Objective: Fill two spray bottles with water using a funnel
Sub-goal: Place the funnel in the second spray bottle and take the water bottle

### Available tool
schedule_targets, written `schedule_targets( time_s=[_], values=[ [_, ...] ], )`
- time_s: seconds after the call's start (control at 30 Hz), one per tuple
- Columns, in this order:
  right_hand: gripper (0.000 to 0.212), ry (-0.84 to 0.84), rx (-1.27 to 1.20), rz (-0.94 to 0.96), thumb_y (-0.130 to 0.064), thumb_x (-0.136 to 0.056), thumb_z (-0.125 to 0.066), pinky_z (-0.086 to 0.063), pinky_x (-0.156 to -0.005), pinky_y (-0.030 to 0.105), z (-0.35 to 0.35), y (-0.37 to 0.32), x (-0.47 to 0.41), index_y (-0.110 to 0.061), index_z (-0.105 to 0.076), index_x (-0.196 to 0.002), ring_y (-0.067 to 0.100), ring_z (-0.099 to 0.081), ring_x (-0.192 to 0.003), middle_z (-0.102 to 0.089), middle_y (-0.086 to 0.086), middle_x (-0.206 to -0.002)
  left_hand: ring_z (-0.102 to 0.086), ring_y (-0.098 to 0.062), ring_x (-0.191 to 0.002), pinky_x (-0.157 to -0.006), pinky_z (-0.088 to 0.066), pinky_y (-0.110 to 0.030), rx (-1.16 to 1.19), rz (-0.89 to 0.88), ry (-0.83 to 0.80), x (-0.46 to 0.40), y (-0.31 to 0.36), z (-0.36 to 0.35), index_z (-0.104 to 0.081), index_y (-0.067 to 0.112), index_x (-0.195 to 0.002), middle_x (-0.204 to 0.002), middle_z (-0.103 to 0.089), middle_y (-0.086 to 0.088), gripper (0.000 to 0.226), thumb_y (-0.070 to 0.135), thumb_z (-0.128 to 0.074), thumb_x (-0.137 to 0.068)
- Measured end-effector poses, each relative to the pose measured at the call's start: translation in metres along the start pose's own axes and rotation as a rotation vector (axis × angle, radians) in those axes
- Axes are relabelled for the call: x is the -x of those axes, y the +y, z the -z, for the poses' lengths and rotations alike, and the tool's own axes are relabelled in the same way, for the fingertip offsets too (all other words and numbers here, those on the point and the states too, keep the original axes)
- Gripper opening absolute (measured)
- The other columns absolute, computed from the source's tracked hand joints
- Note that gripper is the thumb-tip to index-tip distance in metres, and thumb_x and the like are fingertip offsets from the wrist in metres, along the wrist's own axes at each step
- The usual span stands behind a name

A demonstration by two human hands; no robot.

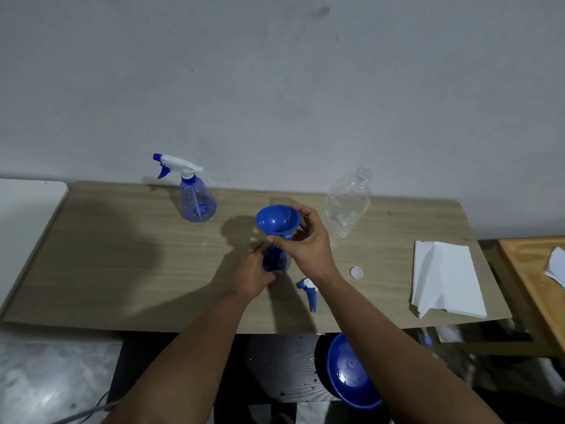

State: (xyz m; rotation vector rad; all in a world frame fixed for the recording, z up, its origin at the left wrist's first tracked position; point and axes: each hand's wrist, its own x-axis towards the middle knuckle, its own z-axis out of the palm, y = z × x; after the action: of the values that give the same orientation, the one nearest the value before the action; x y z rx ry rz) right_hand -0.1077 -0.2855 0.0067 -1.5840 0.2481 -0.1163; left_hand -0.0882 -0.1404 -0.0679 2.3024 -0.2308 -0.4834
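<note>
At the middle of the counter, an open spray bottle is gripped by the left hand, and the blue funnel in its neck is pinched by the right hand. The thin bottle probably dents easily and is best held low.

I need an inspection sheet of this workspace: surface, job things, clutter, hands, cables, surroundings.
Surface: wooden table, against the wall.
Job's things: blue funnel seated in the open spray bottle; second spray bottle capped, at the back; loose spray head lying on the table; clear bottle uncapped.
Clutter: white cap; folded paper.
Hands: left hand grips the open bottle; right hand holds the funnel.
Cables: one grey cable on the floor.
Surroundings: grey wall; blue basin below the table.
</note>
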Motion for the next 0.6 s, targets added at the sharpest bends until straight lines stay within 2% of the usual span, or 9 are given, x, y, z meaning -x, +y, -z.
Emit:
schedule_targets(
  time_s=[0.07, 0.2, 0.27, 0.37, 0.47, 0.53, 0.6],
  values=[
    [0.080, 0.010, 0.005, -0.003, 0.001, -0.068, -0.096, -0.059, -0.098, 0.032, -0.002, 0.007, 0.006, -0.016, -0.057, -0.135, 0.016, -0.072, -0.116, -0.067, 0.002, -0.134, -0.065, -0.018, -0.108, -0.079, -0.038, -0.016, 0.006, 0.025, 0.002, 0.001, 0.001, -0.001, -0.062, 0.016, -0.131, -0.122, -0.067, 0.000, 0.057, 0.020, -0.082, -0.077],
    [0.078, 0.033, 0.101, 0.027, -0.010, -0.067, -0.098, -0.054, -0.108, 0.049, -0.001, 0.025, 0.014, -0.025, -0.058, -0.132, 0.019, -0.067, -0.125, -0.068, -0.007, -0.132, -0.069, -0.018, -0.097, -0.069, -0.041, -0.015, -0.011, 0.031, 0.006, 0.002, 0.000, -0.001, -0.069, 0.016, -0.117, -0.116, -0.070, -0.001, 0.043, 0.018, -0.082, -0.076],
    [0.078, 0.035, 0.135, 0.030, -0.009, -0.068, -0.097, -0.052, -0.110, 0.051, 0.004, 0.033, 0.019, -0.027, -0.057, -0.133, 0.017, -0.066, -0.126, -0.068, -0.009, -0.132, -0.068, -0.020, -0.096, -0.064, -0.036, -0.010, -0.033, -0.001, 0.017, 0.004, 0.001, 0.001, -0.069, 0.014, -0.112, -0.115, -0.068, -0.003, 0.037, 0.011, -0.079, -0.076],
    [0.087, -0.007, 0.205, 0.056, -0.004, -0.073, -0.093, -0.052, -0.111, 0.037, 0.013, 0.039, 0.029, -0.027, -0.050, -0.146, 0.010, -0.062, -0.130, -0.063, -0.019, -0.139, -0.066, -0.018, -0.098, -0.064, -0.033, -0.009, -0.073, -0.061, 0.032, 0.007, 0.005, 0.006, -0.070, 0.016, -0.111, -0.117, -0.065, 0.001, 0.036, 0.015, -0.078, -0.076],
    [0.094, -0.031, 0.230, 0.047, -0.001, -0.080, -0.088, -0.051, -0.105, 0.022, 0.024, 0.041, 0.039, -0.027, -0.040, -0.157, 0.005, -0.061, -0.131, -0.059, -0.020, -0.146, -0.058, -0.009, -0.082, -0.057, -0.035, -0.005, -0.077, -0.046, 0.021, 0.013, 0.009, 0.011, -0.067, 0.016, -0.114, -0.110, -0.063, 0.004, 0.039, 0.017, -0.079, -0.077],
    [0.089, 0.000, 0.246, 0.029, -0.005, -0.084, -0.084, -0.053, -0.101, 0.023, 0.033, 0.041, 0.046, -0.034, -0.041, -0.156, 0.005, -0.064, -0.127, -0.060, -0.018, -0.146, -0.061, -0.009, -0.084, -0.058, -0.036, -0.004, -0.038, -0.049, 0.025, 0.016, 0.009, 0.014, -0.063, 0.019, -0.116, -0.106, -0.060, 0.009, 0.047, 0.021, -0.083, -0.074],
    [0.075, 0.066, 0.260, 0.043, -0.005, -0.087, -0.079, -0.057, -0.097, 0.028, 0.043, 0.041, 0.054, -0.039, -0.049, -0.147, 0.007, -0.066, -0.121, -0.065, -0.017, -0.139, -0.064, -0.009, -0.095, -0.066, -0.039, -0.002, 0.085, -0.049, 0.040, 0.020, 0.010, 0.017, -0.059, 0.022, -0.121, -0.107, -0.059, 0.013, 0.065, 0.029, -0.091, -0.065]
  ],
)
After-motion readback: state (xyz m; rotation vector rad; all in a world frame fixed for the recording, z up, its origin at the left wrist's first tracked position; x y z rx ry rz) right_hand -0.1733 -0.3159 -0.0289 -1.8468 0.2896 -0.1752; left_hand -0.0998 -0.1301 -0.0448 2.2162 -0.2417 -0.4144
